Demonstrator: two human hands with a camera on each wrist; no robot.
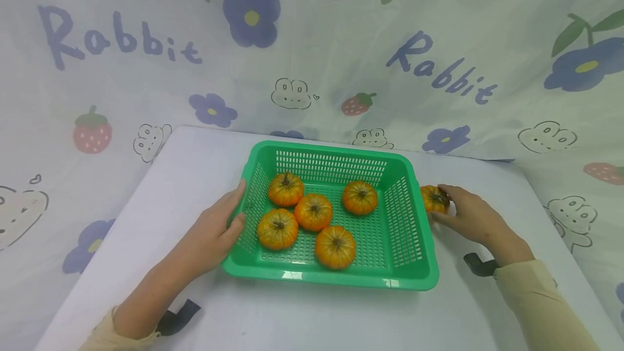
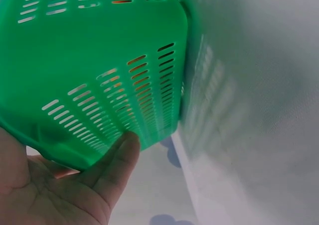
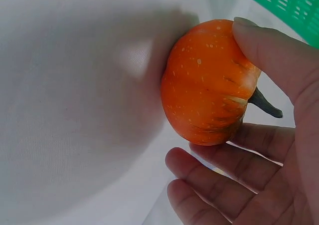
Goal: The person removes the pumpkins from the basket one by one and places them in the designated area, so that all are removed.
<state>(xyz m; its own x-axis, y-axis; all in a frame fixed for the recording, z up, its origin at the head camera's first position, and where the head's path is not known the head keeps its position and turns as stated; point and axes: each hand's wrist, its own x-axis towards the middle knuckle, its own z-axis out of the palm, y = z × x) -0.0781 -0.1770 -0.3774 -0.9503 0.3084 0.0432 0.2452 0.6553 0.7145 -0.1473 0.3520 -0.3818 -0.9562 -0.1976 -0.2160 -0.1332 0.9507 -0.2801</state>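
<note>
A green plastic basket (image 1: 331, 279) with slotted walls holds several small orange pumpkins, one pumpkin (image 1: 314, 212) near its middle. My left hand (image 1: 214, 234) is at the basket's left side, fingers extended. In the left wrist view its fingertips lie against the slotted outer wall (image 2: 107, 110), below the rim. Just outside the basket's right wall, my right hand (image 1: 475, 218) pinches another small pumpkin (image 3: 207, 85) between thumb and fingers. That pumpkin's dark stem (image 3: 264, 103) points toward the palm, while two fingers (image 3: 214, 175) stand apart from it.
The basket stands on a white-covered table (image 1: 302, 318). Behind the table hangs a pale curtain (image 1: 317, 42) printed with flowers, rabbits and strawberries. A dark strap (image 1: 177, 318) shows by the left wrist and another strap (image 1: 480, 264) by the right.
</note>
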